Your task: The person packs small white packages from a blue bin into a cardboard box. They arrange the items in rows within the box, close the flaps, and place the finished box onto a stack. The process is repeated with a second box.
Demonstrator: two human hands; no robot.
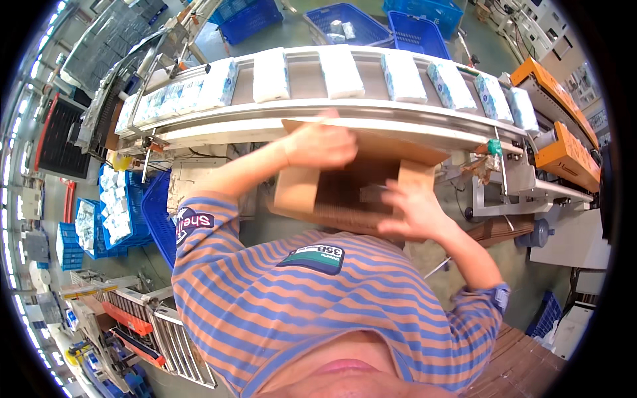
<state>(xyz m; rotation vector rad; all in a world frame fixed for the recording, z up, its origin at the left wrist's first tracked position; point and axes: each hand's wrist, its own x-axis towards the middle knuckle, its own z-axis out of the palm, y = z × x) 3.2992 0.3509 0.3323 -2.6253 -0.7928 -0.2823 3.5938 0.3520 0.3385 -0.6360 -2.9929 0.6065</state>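
In front of my body is an open cardboard box (296,189), its flaps folded outward and its inside mostly dark. A small pale patch shows inside by my right hand; I cannot make out what it is. My left hand (323,142) is at the far flap, its fingers curled and partly blurred; whether it grips the cardboard is hidden. Over the near right side of the box, my right hand (415,211) is open with fingers apart, slightly blurred. Just beyond the box, white-and-blue soft packs (340,71) lie spaced out along a conveyor (303,79).
Orange machine housings (567,156) stand at the conveyor's right end. On the left, blue crates (136,199) hold white packs. More blue baskets (348,23) are beyond the conveyor. A roller stand (189,345) is at lower left, and flat cardboard (514,365) lies at lower right.
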